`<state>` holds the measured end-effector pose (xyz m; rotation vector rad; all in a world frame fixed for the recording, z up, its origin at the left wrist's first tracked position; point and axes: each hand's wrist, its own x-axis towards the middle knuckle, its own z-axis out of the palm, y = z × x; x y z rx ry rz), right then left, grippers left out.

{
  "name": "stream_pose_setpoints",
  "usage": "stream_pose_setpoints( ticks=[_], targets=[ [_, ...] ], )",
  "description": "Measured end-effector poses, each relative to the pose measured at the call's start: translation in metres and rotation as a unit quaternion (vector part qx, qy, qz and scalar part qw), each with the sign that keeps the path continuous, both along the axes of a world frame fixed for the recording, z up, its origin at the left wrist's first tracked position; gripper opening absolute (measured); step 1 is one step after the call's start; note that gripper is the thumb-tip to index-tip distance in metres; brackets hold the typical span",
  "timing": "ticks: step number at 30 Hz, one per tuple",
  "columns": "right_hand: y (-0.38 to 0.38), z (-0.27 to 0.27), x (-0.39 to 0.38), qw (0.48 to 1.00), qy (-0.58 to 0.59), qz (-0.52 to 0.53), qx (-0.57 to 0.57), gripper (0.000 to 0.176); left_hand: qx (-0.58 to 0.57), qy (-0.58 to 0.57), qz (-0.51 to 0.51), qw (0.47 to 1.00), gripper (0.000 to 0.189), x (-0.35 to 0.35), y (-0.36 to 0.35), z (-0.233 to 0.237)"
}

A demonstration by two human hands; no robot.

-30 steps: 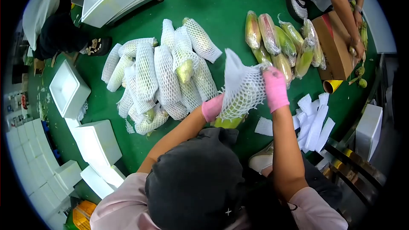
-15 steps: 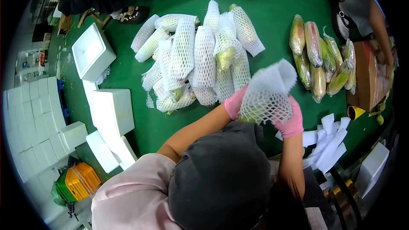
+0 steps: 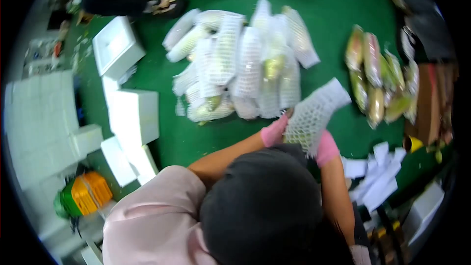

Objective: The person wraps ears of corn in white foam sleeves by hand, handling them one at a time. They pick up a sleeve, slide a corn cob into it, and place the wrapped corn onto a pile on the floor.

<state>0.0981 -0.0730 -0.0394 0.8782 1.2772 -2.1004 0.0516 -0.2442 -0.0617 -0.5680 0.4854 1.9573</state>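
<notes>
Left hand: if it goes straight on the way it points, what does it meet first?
The net sleeve, which the left hand already touches. Past it, probably green mat, then the unsleeved cobs; blur leaves depth unsure.

Motion blurs the whole view. The net (image 3: 314,113) covers the fingers of the right hand (image 3: 326,148), so its grip cannot be read, nor what the net holds. The cap (image 3: 260,206) hides the net's lower end. A co-worker (image 3: 427,19) at upper right is smeared and cut off by the dark lens edge.
</notes>
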Motion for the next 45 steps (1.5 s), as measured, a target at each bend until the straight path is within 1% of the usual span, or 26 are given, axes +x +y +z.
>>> stream_pose_setpoints(
  ticks=[1,2,5,9,10,11,14,15,17,19,21,22,24,26,28,30,32,33,36,37,38,39,41,43,44,45],
  targets=[
    [-0.014,-0.001,0.013,0.993,-0.030,-0.081,-0.079,0.035,0.003,-0.098,0.010,0.995,0.070,0.000,0.000,-0.007],
    [0.000,-0.023,0.036,0.966,-0.031,0.159,0.200,0.032,-0.009,-0.124,0.034,0.992,0.067,-0.007,0.001,0.020],
    [-0.021,-0.001,0.036,1.000,-0.005,-0.016,-0.006,0.026,0.002,-0.037,0.019,0.999,0.059,-0.003,-0.007,0.034],
    [-0.025,0.023,0.042,0.973,0.070,-0.222,0.006,0.026,-0.116,0.053,-0.079,0.989,0.052,-0.003,-0.020,0.067],
    [-0.018,0.030,0.040,0.969,0.099,-0.041,0.224,0.029,-0.026,0.048,-0.029,0.998,0.054,0.002,-0.019,0.063],
    [-0.020,0.018,0.049,0.975,0.122,-0.093,0.161,0.032,0.070,0.035,0.014,0.997,0.055,0.007,-0.019,0.060],
    [-0.024,0.020,0.058,0.977,0.164,-0.118,0.074,0.042,-0.073,0.022,-0.030,0.997,0.062,-0.004,-0.024,0.055],
    [-0.016,0.010,0.061,0.956,0.147,0.003,0.252,0.045,-0.152,0.056,-0.022,0.987,0.060,-0.017,-0.028,0.060],
    [-0.012,0.050,0.043,0.965,0.078,0.006,0.252,0.046,-0.416,0.196,-0.133,0.878,0.055,-0.058,-0.049,0.081],
    [0.011,0.039,0.063,0.967,0.022,-0.043,0.249,0.041,-0.650,0.431,-0.248,0.575,0.050,-0.115,-0.078,0.090],
    [0.046,0.006,0.086,0.949,0.020,-0.056,0.309,0.038,-0.734,0.582,-0.184,0.299,0.046,-0.164,-0.116,0.073],
    [0.066,-0.002,0.098,0.938,0.015,-0.056,0.341,0.038,-0.754,0.610,-0.125,0.208,0.044,-0.197,-0.135,0.070],
    [0.103,0.007,0.108,0.907,-0.003,-0.079,0.413,0.035,-0.699,0.623,0.075,0.343,0.044,-0.269,-0.159,0.063],
    [0.145,0.019,0.117,0.834,-0.037,-0.054,0.548,0.031,-0.731,0.648,-0.026,0.214,0.042,-0.290,-0.153,0.078],
    [0.183,0.009,0.140,0.811,0.028,-0.045,0.583,0.025,-0.657,0.716,-0.082,0.224,0.038,-0.329,-0.201,0.034],
    [0.178,0.031,0.132,0.797,0.067,0.058,0.597,0.017,-0.659,0.620,-0.172,0.391,0.041,-0.337,-0.240,-0.008],
    [0.154,0.032,0.115,0.793,0.165,0.132,0.572,0.016,-0.737,0.391,-0.147,0.532,0.052,-0.325,-0.234,-0.004],
    [0.139,0.022,0.109,0.797,0.182,0.160,0.553,0.018,-0.634,0.431,0.058,0.640,0.060,-0.307,-0.227,-0.014],
    [0.105,-0.019,0.108,0.602,0.126,0.332,0.715,0.024,-0.649,0.247,0.187,0.695,0.059,-0.267,-0.200,0.010],
    [0.102,-0.030,0.105,0.600,0.062,0.394,0.693,0.024,-0.670,0.347,0.220,0.618,0.059,-0.229,-0.154,0.051],
    [0.103,-0.037,0.102,0.609,0.072,0.454,0.646,0.023,-0.720,0.467,0.210,0.468,0.057,-0.218,-0.157,0.044],
    [0.095,-0.029,0.089,0.707,0.100,0.361,0.600,0.022,-0.692,0.542,0.247,0.408,0.054,-0.182,-0.113,0.072],
    [0.067,0.023,0.045,0.844,0.090,0.212,0.485,0.026,-0.560,0.575,0.151,0.577,0.047,-0.110,-0.047,0.104],
    [0.041,0.046,0.009,0.943,0.192,0.007,0.273,0.030,-0.330,0.724,-0.151,0.587,0.065,-0.086,0.004,0.122],
    [0.034,0.068,-0.011,0.951,0.228,0.005,0.211,0.032,-0.278,0.783,-0.166,0.532,0.072,-0.072,0.031,0.121],
    [0.029,0.085,-0.022,0.972,0.205,-0.067,0.092,0.035,-0.251,0.784,-0.150,0.548,0.072,-0.063,0.053,0.116]
  ],
)
